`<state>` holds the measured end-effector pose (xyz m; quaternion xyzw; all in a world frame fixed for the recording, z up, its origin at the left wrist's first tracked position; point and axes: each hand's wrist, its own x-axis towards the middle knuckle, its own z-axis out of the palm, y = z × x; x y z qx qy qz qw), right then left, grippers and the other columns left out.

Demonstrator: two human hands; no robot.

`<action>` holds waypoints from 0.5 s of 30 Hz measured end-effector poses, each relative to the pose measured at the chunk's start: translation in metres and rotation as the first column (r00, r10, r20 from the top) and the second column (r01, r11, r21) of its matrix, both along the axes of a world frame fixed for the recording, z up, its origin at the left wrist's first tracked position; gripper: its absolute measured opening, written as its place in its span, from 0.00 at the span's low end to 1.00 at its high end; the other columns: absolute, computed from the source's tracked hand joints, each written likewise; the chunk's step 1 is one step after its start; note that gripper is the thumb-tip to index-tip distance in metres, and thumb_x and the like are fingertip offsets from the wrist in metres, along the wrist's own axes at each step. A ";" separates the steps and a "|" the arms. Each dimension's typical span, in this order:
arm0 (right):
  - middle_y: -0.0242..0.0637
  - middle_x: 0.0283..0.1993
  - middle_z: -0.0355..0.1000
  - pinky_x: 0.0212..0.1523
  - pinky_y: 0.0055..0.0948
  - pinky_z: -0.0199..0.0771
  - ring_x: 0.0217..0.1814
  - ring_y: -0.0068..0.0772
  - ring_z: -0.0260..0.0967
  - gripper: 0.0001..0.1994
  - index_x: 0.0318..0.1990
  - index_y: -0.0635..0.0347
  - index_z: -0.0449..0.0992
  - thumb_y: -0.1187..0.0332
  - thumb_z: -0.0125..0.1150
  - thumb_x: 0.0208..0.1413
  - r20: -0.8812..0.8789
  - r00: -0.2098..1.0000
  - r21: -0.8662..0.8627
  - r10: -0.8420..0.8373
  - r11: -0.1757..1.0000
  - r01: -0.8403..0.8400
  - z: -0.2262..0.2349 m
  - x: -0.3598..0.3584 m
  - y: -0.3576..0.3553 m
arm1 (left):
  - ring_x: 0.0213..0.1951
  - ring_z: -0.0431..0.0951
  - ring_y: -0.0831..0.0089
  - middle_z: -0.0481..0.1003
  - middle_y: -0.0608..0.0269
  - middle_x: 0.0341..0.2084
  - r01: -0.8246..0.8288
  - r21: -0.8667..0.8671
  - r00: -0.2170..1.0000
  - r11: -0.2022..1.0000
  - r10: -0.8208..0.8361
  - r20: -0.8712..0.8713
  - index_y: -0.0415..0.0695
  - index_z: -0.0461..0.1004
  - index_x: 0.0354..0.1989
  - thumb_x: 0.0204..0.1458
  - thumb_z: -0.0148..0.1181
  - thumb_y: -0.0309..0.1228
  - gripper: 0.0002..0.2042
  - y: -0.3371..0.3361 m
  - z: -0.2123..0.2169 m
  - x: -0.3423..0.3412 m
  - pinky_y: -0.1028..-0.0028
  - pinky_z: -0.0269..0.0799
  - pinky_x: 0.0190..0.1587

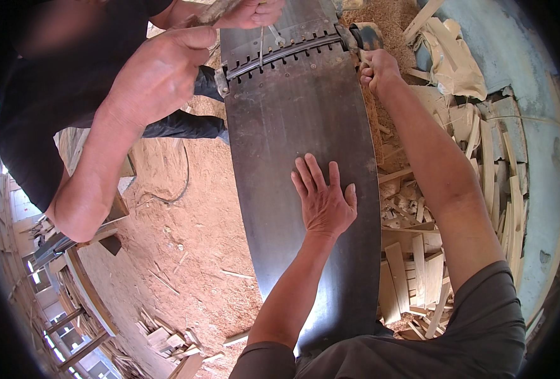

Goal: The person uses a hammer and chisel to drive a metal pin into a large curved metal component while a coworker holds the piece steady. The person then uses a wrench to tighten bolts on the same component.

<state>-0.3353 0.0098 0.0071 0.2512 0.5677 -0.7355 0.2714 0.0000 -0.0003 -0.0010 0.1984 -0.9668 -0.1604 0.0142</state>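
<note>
Left hand (323, 201) lies flat, fingers spread, on the dark steel machine bed (292, 126), seemingly steadying it, while right hand (377, 69) is fisted around something at the cutter slot (286, 52), where a co-worker's hand (251, 12) works a tool.

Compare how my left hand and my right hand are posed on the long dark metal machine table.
The left hand lies flat, fingers spread, on the middle of the dark metal table; the right hand is clenched in a fist at its far right edge, near the slotted cutter gap. Both are bare.
</note>
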 end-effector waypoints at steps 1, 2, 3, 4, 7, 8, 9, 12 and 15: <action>0.34 0.28 0.63 0.17 0.25 0.47 0.19 0.19 0.49 0.03 0.43 0.53 0.64 0.69 0.50 0.66 0.000 1.000 -0.002 0.002 1.000 -0.002 -0.001 -0.001 0.000 | 0.75 0.37 0.30 0.42 0.28 0.73 0.001 0.001 1.000 1.000 -0.001 0.001 0.37 0.62 0.67 0.62 0.53 0.47 0.31 0.000 0.000 0.000 0.37 0.33 0.74; 0.34 0.28 0.63 0.17 0.25 0.47 0.18 0.19 0.49 0.03 0.42 0.53 0.64 0.69 0.50 0.66 0.000 1.000 -0.004 0.004 1.000 -0.004 -0.002 -0.001 0.000 | 0.75 0.37 0.30 0.42 0.28 0.73 0.002 0.002 1.000 1.000 -0.002 0.001 0.37 0.62 0.67 0.62 0.53 0.47 0.31 0.000 0.000 0.000 0.38 0.32 0.74; 0.34 0.28 0.63 0.17 0.25 0.47 0.18 0.19 0.49 0.03 0.42 0.53 0.64 0.69 0.50 0.66 -0.002 1.000 0.000 0.000 1.000 0.000 -0.002 -0.001 0.001 | 0.75 0.37 0.31 0.42 0.28 0.73 0.002 0.000 1.000 1.000 -0.002 0.004 0.37 0.62 0.67 0.62 0.53 0.47 0.31 0.000 0.000 0.000 0.38 0.32 0.74; 0.34 0.28 0.63 0.17 0.25 0.47 0.18 0.19 0.49 0.02 0.42 0.53 0.64 0.69 0.50 0.66 -0.004 1.000 0.004 -0.004 1.000 0.004 -0.001 -0.001 0.001 | 0.75 0.37 0.31 0.42 0.28 0.73 0.002 -0.002 1.000 1.000 -0.002 0.008 0.37 0.62 0.68 0.62 0.53 0.47 0.31 0.000 -0.001 0.000 0.38 0.32 0.74; 0.33 0.28 0.63 0.17 0.25 0.46 0.17 0.18 0.48 0.02 0.42 0.53 0.65 0.69 0.49 0.67 0.004 1.000 0.015 0.000 1.000 -0.001 0.000 -0.001 0.000 | 0.75 0.36 0.31 0.41 0.29 0.73 0.002 -0.002 1.000 1.000 -0.002 0.013 0.37 0.62 0.68 0.63 0.52 0.47 0.31 0.000 0.000 0.000 0.38 0.32 0.74; 0.33 0.28 0.63 0.17 0.25 0.46 0.17 0.18 0.48 0.02 0.42 0.53 0.65 0.69 0.49 0.67 0.008 1.000 0.019 0.005 1.000 -0.005 0.001 -0.001 -0.001 | 0.75 0.36 0.31 0.41 0.29 0.73 0.001 -0.001 1.000 1.000 -0.001 0.014 0.37 0.62 0.68 0.63 0.52 0.47 0.31 0.000 0.000 0.001 0.38 0.31 0.74; 0.32 0.27 0.63 0.17 0.25 0.46 0.17 0.18 0.48 0.01 0.42 0.53 0.65 0.69 0.49 0.67 0.011 1.000 0.023 -0.001 1.000 0.000 0.002 0.000 -0.001 | 0.75 0.37 0.31 0.41 0.29 0.73 0.001 -0.003 1.000 1.000 -0.001 0.012 0.37 0.62 0.68 0.63 0.52 0.47 0.31 0.000 0.000 0.001 0.38 0.32 0.74; 0.33 0.27 0.62 0.17 0.27 0.46 0.17 0.19 0.47 0.01 0.42 0.54 0.66 0.69 0.49 0.67 0.023 0.999 0.025 -0.023 0.999 0.022 0.003 0.000 -0.002 | 0.75 0.37 0.31 0.42 0.28 0.73 0.003 -0.009 1.000 1.000 -0.003 0.003 0.37 0.62 0.67 0.62 0.52 0.47 0.31 0.000 -0.001 0.001 0.38 0.32 0.74; 0.34 0.29 0.61 0.18 0.31 0.45 0.17 0.21 0.45 0.01 0.42 0.56 0.66 0.71 0.51 0.67 0.038 0.998 0.008 -0.045 0.999 0.045 0.001 -0.003 -0.002 | 0.75 0.37 0.31 0.42 0.28 0.73 0.005 -0.012 1.000 1.000 -0.005 -0.002 0.37 0.62 0.67 0.62 0.53 0.47 0.31 0.000 -0.002 0.001 0.38 0.32 0.74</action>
